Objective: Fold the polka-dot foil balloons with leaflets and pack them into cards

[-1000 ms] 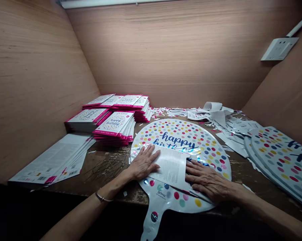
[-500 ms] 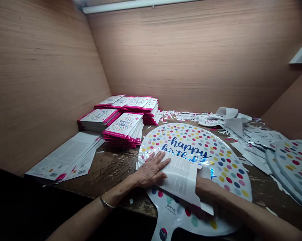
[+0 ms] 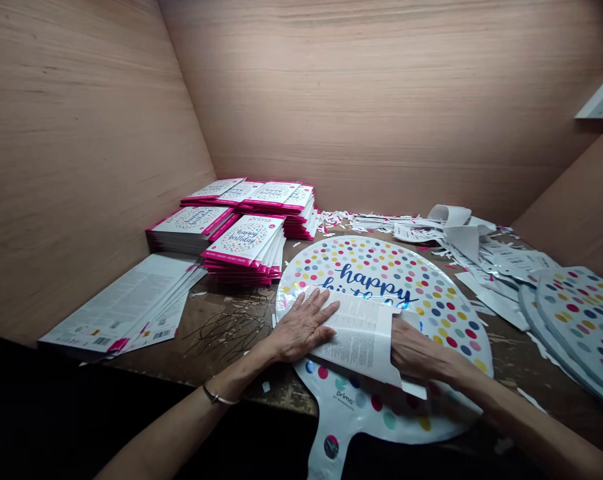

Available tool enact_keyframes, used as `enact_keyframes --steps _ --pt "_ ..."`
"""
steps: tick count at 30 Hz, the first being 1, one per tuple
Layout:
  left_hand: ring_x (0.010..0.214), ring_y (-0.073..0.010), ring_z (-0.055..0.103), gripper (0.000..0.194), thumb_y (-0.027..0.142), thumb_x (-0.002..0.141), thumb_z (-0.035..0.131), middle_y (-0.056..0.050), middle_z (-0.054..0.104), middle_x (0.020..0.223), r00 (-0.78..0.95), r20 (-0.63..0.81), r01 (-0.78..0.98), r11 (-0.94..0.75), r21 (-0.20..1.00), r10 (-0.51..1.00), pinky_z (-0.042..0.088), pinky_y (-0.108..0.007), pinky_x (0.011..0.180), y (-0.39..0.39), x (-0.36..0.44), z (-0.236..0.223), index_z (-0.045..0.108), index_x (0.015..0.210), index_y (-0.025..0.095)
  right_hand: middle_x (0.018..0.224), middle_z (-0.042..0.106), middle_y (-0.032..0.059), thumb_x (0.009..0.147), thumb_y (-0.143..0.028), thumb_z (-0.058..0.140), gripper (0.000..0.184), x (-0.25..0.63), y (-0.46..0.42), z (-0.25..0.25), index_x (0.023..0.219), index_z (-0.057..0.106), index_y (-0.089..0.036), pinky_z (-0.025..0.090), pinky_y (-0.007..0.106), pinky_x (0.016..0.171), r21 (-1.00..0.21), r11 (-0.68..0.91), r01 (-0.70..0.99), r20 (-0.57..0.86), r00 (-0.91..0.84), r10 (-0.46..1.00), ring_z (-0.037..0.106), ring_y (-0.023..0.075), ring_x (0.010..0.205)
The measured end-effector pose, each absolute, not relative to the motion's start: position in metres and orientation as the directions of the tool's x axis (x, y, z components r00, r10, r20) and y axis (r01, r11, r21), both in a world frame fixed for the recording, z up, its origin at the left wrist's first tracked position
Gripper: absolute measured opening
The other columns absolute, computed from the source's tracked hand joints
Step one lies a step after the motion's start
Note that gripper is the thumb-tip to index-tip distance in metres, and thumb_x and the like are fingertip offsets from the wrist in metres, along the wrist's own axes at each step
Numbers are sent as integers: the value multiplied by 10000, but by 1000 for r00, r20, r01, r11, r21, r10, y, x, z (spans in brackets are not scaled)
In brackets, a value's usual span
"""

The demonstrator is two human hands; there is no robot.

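Note:
A flat white cardboard sleeve (image 3: 355,337) with small print lies tilted across a round foil balloon (image 3: 446,300), printed "happy birthday" with coloured dots. My left hand (image 3: 305,325) rests on the sleeve's left end, fingers spread and pressing it down. At the open right end, my right hand (image 3: 415,350) reaches inside the sleeve. Its knuckles show outside, but the fingertips are hidden, so what they touch cannot be made out. The balloon's neck (image 3: 326,448) hangs over the table's front edge.
Stacks of pink-edged birthday packets (image 3: 244,243) stand at the back left, beside flat printed sleeves (image 3: 119,303). Paper strips and scraps (image 3: 481,257) litter the back right. More dotted balloons (image 3: 581,320) lie at the right. Wooden panels (image 3: 331,100) enclose the table.
My right hand has drawn partly out of the sleeve, so its back and knuckles now show. My left hand stays pressed on the sleeve. The camera view has shifted slightly.

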State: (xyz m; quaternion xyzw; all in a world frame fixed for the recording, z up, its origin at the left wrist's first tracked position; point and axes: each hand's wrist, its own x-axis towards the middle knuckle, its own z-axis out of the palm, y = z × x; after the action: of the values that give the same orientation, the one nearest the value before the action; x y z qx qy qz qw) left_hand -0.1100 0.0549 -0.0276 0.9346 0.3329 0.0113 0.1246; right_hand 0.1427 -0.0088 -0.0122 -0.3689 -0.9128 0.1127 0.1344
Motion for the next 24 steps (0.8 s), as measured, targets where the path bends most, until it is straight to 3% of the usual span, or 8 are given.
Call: enact_keyframes --steps 4,8,13,19,24 --pt "1365 -320 101 650 629 871 232 -128 177 1480 810 -52 585 -801 127 584 20 -578 1054 53 -99 -21 282 1394 246 1248 539 85 883 -184 431 368 175 -45 -4 1242 504 -220 315 437 1037 -314 665 678 165 -651 741 456 217 1179" --pt "1356 -339 126 643 633 867 240 -137 226 1464 880 0 472 -877 86 474 2 -604 1032 45 -58 -8 341 1359 233 1151 600 104 892 -156 413 298 201 -82 -8 1145 569 -177 461 356 907 -278 509 815 314 -423 850 553 200 1058" --pt "1374 -302 53 809 699 821 223 -170 200 1466 958 25 278 -949 151 285 -28 -540 1067 22 0 -18 269 1390 126 1051 635 93 905 -173 396 259 203 -98 -7 1061 603 -166 504 319 807 -277 421 864 372 -308 876 591 192 956" --pt "1376 -298 3 905 740 790 180 -199 138 1472 968 -26 249 -944 217 249 -98 -541 1054 14 15 -30 218 1405 76 934 622 94 909 -164 375 262 197 -99 -17 991 624 -161 495 295 709 -298 401 866 322 -305 896 579 176 834" --pt "1377 -293 -10 962 776 752 190 -207 123 1472 972 -28 234 -945 228 234 -94 -535 1057 15 12 -26 206 1406 70 827 593 75 882 -137 439 202 187 -94 -24 859 638 -164 447 302 704 -189 412 891 250 -362 898 536 190 813"
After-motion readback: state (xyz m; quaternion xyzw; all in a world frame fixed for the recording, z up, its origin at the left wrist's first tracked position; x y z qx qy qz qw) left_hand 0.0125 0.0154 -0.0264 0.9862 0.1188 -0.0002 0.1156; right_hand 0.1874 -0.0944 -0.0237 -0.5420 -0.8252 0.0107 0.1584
